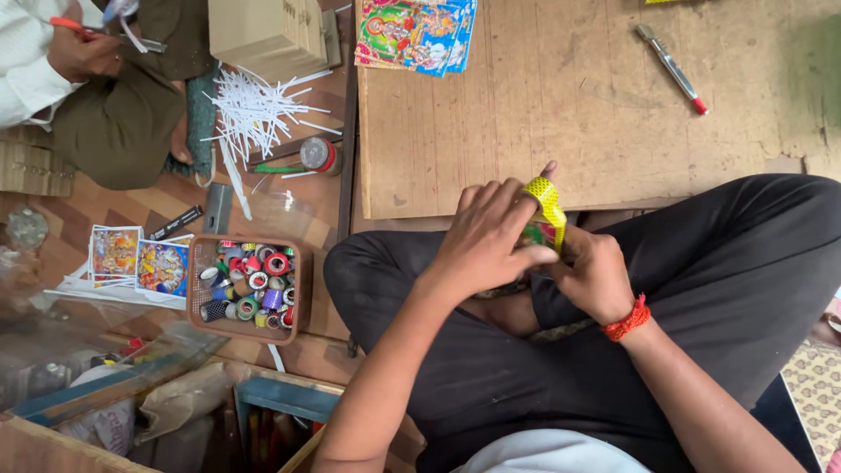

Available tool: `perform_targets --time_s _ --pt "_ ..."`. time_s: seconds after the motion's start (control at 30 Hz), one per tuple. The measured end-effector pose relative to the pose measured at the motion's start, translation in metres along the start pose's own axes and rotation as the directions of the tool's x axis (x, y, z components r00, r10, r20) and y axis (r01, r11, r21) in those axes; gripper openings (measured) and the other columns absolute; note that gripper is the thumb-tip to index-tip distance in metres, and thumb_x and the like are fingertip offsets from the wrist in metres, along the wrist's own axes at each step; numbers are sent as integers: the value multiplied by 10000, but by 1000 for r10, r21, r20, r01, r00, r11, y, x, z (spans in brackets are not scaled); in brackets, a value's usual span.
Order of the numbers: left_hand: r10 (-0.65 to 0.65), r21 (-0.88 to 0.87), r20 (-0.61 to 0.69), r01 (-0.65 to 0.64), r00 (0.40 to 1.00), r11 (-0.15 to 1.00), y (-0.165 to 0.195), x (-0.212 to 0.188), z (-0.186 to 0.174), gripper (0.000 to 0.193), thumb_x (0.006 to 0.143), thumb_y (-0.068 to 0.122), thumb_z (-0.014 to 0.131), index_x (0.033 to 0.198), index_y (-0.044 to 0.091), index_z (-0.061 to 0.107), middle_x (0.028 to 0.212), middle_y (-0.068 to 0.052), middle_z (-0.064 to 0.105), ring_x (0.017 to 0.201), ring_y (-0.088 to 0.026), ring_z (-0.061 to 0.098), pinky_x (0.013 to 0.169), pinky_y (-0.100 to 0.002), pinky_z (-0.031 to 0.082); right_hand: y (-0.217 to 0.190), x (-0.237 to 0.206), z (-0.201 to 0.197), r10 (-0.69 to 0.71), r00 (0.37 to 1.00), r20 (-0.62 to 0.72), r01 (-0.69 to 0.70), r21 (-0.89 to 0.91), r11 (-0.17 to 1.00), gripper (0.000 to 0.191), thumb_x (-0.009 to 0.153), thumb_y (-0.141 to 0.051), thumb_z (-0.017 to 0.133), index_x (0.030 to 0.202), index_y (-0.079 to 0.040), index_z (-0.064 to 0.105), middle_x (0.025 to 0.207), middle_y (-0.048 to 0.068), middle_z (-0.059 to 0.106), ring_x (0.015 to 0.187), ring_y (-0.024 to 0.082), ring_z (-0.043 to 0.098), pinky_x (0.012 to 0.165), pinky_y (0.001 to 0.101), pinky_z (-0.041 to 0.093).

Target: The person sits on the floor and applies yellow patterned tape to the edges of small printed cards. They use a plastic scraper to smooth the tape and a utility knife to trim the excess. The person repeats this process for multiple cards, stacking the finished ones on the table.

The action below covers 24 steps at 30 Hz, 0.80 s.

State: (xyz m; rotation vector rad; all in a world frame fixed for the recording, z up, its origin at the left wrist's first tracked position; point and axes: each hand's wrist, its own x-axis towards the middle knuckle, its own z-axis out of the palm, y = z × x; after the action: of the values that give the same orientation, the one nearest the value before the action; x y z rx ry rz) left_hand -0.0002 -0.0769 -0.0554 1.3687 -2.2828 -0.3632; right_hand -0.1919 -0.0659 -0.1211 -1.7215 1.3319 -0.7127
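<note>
Left hand [486, 241] and right hand [596, 276], fingers pinching yellow patterned tape strip [547, 200] over lap, at wooden worktop [561, 114] edge. Glossy colourful picture cards [416, 33] at worktop's far edge. Brown basket [194, 302] of tape rolls on floor.

We see worn wooden board [569, 96] as low work surface, scuffed, pale brown, evenly lit by soft daylight. Beside it, floor [105, 210] with brown patterned covering. On floor we note brown basket [194, 289] full of coloured tape rolls, scattered white strips [254, 109], cardboard box [263, 31], printed picture cards [140, 263]. Blue-painted wooden frame [289, 396] at lower edge. Patterned mat [815, 385] at right corner.
</note>
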Motion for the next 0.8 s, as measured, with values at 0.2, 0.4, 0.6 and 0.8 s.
perform_targets --time_s 0.2,0.4,0.6,0.8 --pt "-470 -495 -271 297 840 816 -49 -1 24 544 1042 307 592 1516 49 526 1173 -99 610 1054 -234 661 942 -374 520 29 -4 12 109 993 -38 -98 221 970 297 863 -31 802 1150 5 736 942 72 803 817 48 679 702 262 578" --pt "-632 -960 -151 39 760 276 -55 -14 64 801 998 156 696 1655 41 253 1059 -45 654 966 -115 674 867 -277 581 39 -5 22 98 995 1 -91 395 914 303 901 -17 766 1187 54 693 1065 77 770 943 76 697 815 256 586" --pt "-704 -966 -201 -19 682 258 -48 -20 79 831 957 81 751 1650 -2 298 1074 -67 660 967 -124 678 878 -289 603 42 -7 28 106 994 22 -104 457 884 286 913 9 752 1187 58 687 1098 95 764 977 91 707 860 263 594" --pt "-722 -973 -201 -48 662 228 -49 -25 81 840 957 87 759 1653 -11 300 1077 -71 660 982 -127 675 892 -295 607 40 -8 31 108 994 26 -108 461 881 295 914 28 749 1200 59 681 1115 95 758 992 105 710 872 271 592"
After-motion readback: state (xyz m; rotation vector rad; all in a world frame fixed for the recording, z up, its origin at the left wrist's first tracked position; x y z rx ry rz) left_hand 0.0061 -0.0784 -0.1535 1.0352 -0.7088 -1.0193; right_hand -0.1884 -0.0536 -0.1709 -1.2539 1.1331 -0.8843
